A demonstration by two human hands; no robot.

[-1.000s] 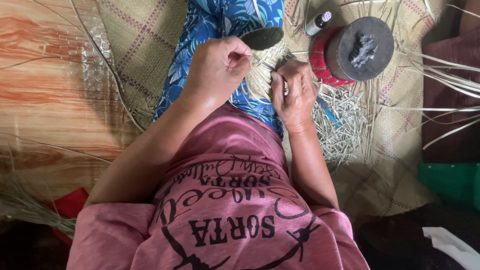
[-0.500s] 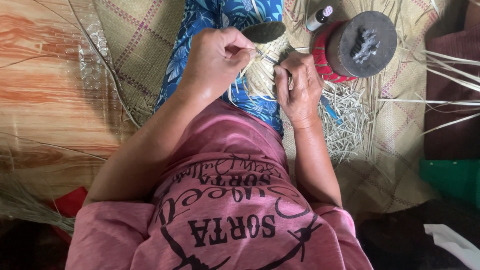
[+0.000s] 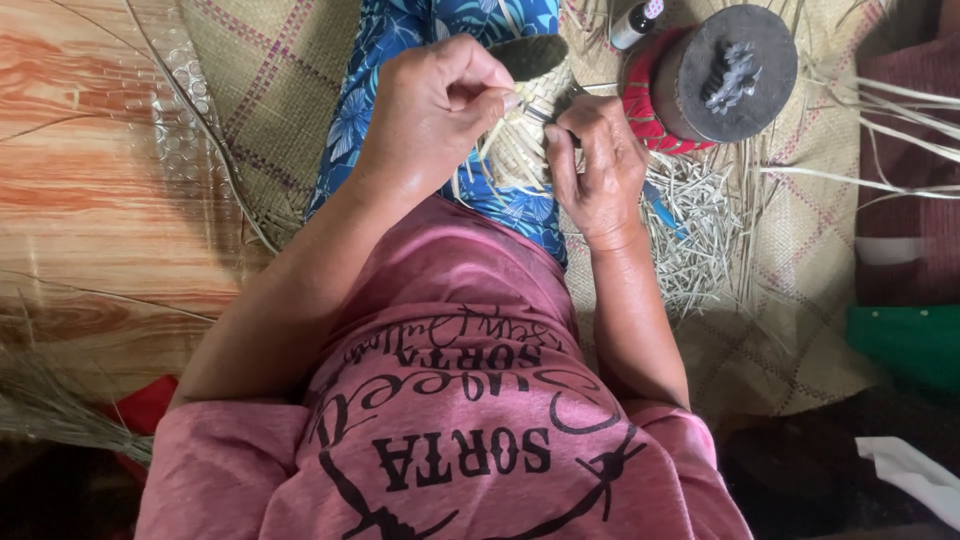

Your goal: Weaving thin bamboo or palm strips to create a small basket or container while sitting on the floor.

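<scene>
A small pale woven straw basket (image 3: 522, 150) with a dark rim (image 3: 530, 55) rests on my lap, over a blue flowered skirt (image 3: 400, 60). My left hand (image 3: 435, 110) is curled at the basket's left side, with thumb and fingers pinched on a thin straw strand (image 3: 490, 135). On the basket's right side, my right hand (image 3: 600, 170) grips the weave with bent fingers. A thin metal tip (image 3: 560, 100) shows by its fingertips; I cannot tell what it is. My pink printed shirt fills the lower view.
A red round container with a dark lid (image 3: 735, 70) and a small bottle (image 3: 637, 22) stand at the top right. Cut straw bits (image 3: 700, 220) lie on a checked woven mat (image 3: 270, 110). Wood-pattern floor (image 3: 90, 200) is left; a green object (image 3: 905, 340) and white cloth (image 3: 915, 470) right.
My left hand has shifted slightly while keeping its pinch on the strand. My right hand has moved up closer against the basket. The view has tilted a little.
</scene>
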